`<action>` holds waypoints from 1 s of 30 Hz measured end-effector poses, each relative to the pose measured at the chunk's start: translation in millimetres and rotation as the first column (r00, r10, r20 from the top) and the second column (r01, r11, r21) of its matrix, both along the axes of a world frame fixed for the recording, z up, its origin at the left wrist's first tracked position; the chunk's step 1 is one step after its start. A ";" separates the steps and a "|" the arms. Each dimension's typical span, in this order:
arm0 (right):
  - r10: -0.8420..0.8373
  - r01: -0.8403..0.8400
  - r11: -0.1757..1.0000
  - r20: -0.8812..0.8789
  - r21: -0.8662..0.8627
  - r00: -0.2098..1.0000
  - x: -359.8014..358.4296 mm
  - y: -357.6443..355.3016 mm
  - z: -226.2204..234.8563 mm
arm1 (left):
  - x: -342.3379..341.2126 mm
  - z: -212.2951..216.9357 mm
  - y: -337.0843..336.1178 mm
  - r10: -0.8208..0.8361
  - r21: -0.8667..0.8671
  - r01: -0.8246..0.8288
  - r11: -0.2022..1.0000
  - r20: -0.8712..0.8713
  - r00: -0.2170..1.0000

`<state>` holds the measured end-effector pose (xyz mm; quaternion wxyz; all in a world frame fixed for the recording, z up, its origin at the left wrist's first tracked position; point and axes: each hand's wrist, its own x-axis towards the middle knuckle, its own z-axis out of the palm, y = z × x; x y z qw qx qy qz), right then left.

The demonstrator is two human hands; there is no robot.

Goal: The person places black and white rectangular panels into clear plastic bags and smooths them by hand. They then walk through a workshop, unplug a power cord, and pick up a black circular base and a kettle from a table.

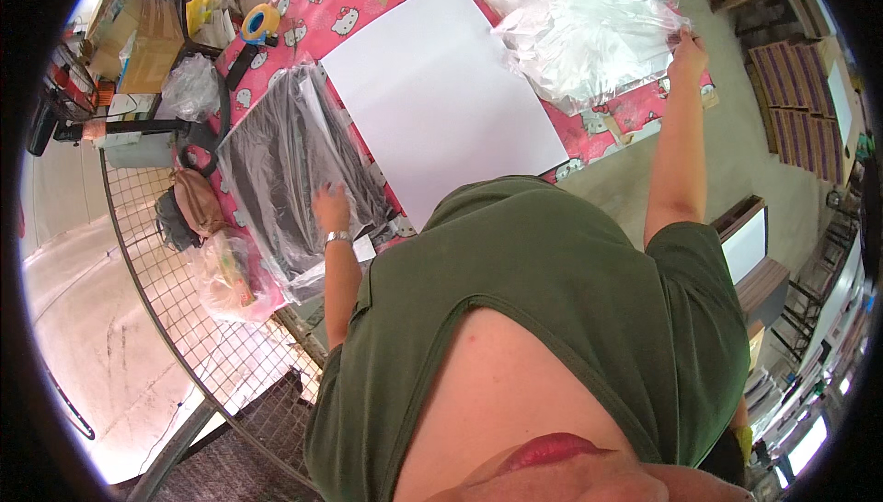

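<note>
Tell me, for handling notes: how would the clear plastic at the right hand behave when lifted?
The clear plastic is probably floppy, judging by its creases. It looks thin and filmy, so likely light; its gloss suggests slipperiness.

The single view looked down from the person's head, through the left one of two fisheye cameras worn side by side. The green shirt (543,281) sat near the lens, large in the lower middle, and the pink-covered table (303,7) lay farther off, toward the upper edge. Both the left hand (331,208) and the right hand (688,53) fell within the wide field, which took in wire mesh (230,355) on one side and floor (740,134) on the other, edges bending toward the rim
</note>
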<state>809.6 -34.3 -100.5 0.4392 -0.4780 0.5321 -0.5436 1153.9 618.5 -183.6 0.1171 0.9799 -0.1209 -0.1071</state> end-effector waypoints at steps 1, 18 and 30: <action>0.053 -0.053 0.999 -0.038 0.003 0.998 1.5 0.6 6.5 | -2.1 10.7 -29.1 -0.022 -0.076 0.020 0.997 -0.029 0.999; 0.542 -0.709 0.557 -0.836 0.433 -0.084 106.6 135.1 -4.8 | -96.6 184.7 -295.0 -0.849 -0.626 0.724 0.289 0.182 0.497; 0.984 -0.911 0.050 -0.179 0.409 -0.026 131.5 239.8 -23.4 | -77.4 176.6 -198.1 -0.730 -0.640 0.423 0.641 -0.339 0.594</action>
